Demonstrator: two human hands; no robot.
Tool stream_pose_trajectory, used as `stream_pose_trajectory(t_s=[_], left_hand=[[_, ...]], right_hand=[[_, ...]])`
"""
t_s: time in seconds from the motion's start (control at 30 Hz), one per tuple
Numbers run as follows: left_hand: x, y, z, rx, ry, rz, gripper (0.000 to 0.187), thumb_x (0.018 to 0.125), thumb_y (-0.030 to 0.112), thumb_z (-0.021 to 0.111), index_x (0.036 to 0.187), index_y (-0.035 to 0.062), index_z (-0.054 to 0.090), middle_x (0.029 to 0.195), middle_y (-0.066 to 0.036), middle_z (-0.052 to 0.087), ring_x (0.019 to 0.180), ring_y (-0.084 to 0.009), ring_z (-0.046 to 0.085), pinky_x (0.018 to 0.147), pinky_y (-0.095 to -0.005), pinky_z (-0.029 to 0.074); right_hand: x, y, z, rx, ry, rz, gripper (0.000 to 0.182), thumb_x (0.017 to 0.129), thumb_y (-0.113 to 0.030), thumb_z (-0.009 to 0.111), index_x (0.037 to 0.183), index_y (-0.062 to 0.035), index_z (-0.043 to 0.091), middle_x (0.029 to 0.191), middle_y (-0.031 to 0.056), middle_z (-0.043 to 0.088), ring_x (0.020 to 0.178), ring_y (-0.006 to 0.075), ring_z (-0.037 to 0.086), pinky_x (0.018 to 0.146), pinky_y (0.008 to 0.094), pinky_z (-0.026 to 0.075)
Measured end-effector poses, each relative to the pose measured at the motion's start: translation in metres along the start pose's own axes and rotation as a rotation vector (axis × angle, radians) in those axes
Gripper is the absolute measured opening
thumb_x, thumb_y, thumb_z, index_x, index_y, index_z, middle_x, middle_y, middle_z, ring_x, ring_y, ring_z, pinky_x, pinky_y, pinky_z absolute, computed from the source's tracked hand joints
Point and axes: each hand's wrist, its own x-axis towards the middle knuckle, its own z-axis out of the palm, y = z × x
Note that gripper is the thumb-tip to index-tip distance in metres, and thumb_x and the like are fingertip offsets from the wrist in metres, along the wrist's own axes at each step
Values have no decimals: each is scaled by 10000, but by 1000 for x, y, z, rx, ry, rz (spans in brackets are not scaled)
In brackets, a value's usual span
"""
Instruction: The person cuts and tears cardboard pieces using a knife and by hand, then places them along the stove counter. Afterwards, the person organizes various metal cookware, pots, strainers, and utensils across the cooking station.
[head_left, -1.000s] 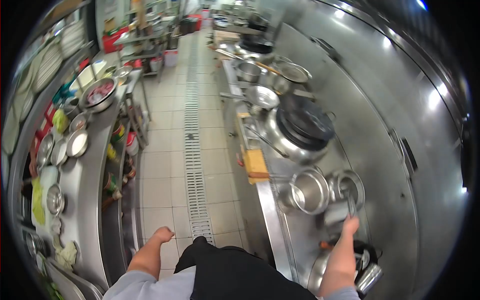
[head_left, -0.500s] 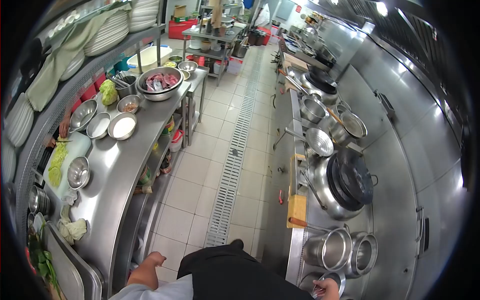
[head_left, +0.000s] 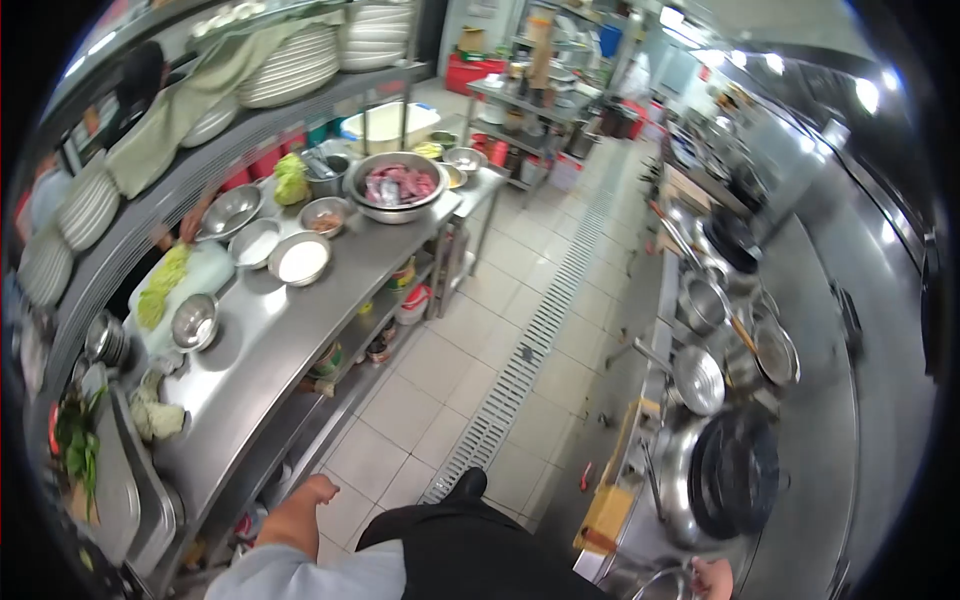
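Note:
My left hand [head_left: 318,489] hangs beside the left counter, fingers loosely bent and apart, with nothing visible in it. At the lower right, my right hand [head_left: 712,578] is at the rim of a steel pot [head_left: 665,588], fingers curled; whether it grips the rim or something else is hidden. A wooden-handled utensil [head_left: 598,541] rests across that pot. Just beyond stands a large steel pot [head_left: 680,485] with a black wok [head_left: 738,475] leaning on it.
The left steel counter [head_left: 285,345] holds a bowl of raw meat [head_left: 400,187], white-filled bowls [head_left: 302,260], lettuce [head_left: 290,180] and a cutting board [head_left: 200,268] where another person's hand [head_left: 190,228] works. A drain grate [head_left: 525,353] runs along the tiled aisle. Pans [head_left: 697,380] line the right.
The view has swung left and shifted ahead, so the counters appear moved right and lower. My right hand has gone from a low metal vessel to beside the pot with the wooden-handled utensil.

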Motion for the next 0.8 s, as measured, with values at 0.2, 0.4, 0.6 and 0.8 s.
stream_pose_trajectory(t_s=[0.2,0.4,0.6,0.8], left_hand=[[6,77,-46,-39,183,-76,464,881,434,585,927,7,760,1014,-249,717,980,-383,692,884,-473,534],[-50,167,-82,-398,489,-133,421,879,416,622,1053,48,726,1107,-230,704,1057,-391,661,931,-467,519],[-25,144,-25,-422,64,-274,438,935,423,582,949,13,735,947,-192,729,795,-327,705,778,-450,565],[-16,155,-21,-835,90,-429,495,961,447,544,835,9,734,735,-106,714,652,-239,697,602,-418,567]], right_hand=[[79,-160,-10,151,-131,-534,251,933,-189,662,955,60,653,641,120,641,484,177,611,447,292,495],[157,-317,51,-90,-228,-840,271,889,-162,719,1045,53,670,674,57,616,612,133,606,557,294,499],[104,-480,117,-274,-378,-1259,445,838,-230,770,1186,26,665,892,181,720,822,245,710,756,358,559],[75,-572,161,-390,-567,-1402,483,853,-291,759,1221,6,656,924,184,719,795,279,696,747,374,552]])
